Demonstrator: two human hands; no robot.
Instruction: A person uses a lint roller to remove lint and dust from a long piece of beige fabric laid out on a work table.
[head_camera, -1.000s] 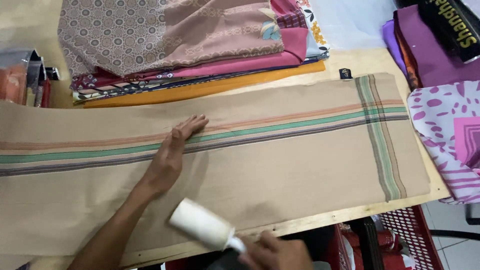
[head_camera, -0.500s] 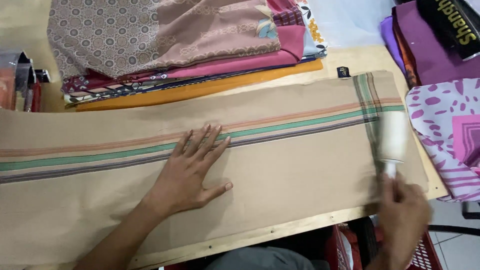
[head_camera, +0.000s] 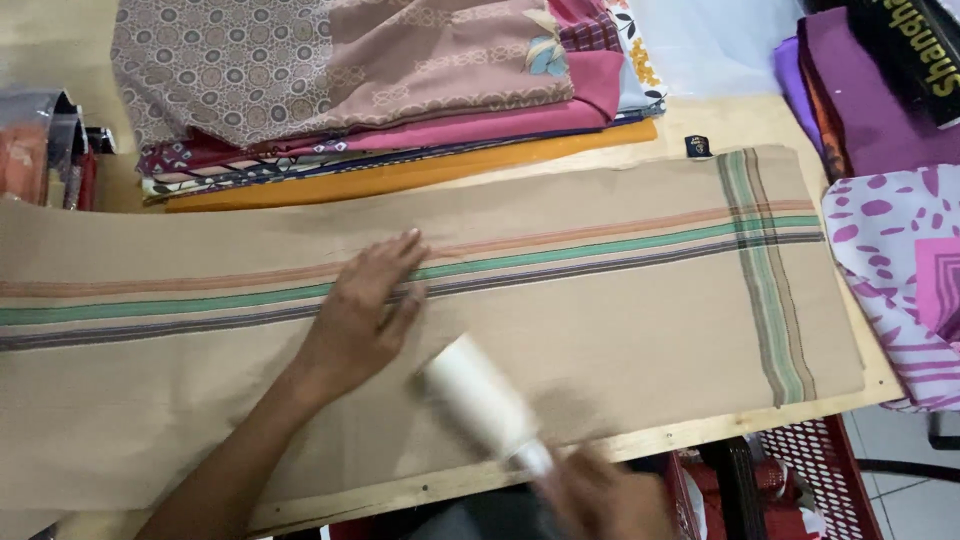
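Here my left hand (head_camera: 365, 315) lies flat, fingers spread, on the tan cloth (head_camera: 620, 330), right on its green stripe. My right hand (head_camera: 600, 495) is blurry, but it seems to be closed around the handle of the white roller (head_camera: 480, 405). The roller rests on the cloth just beside my left hand. Folded cloths (head_camera: 380, 90) sit stacked at the far side of the surface (head_camera: 700, 125).

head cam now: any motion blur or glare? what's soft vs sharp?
Head view: the right hand and the white lint roller are smeared by motion blur; the left hand, flat on the tan striped cloth, is only slightly soft; the folded fabric stack reads sharp; light is even, with no strong glare.
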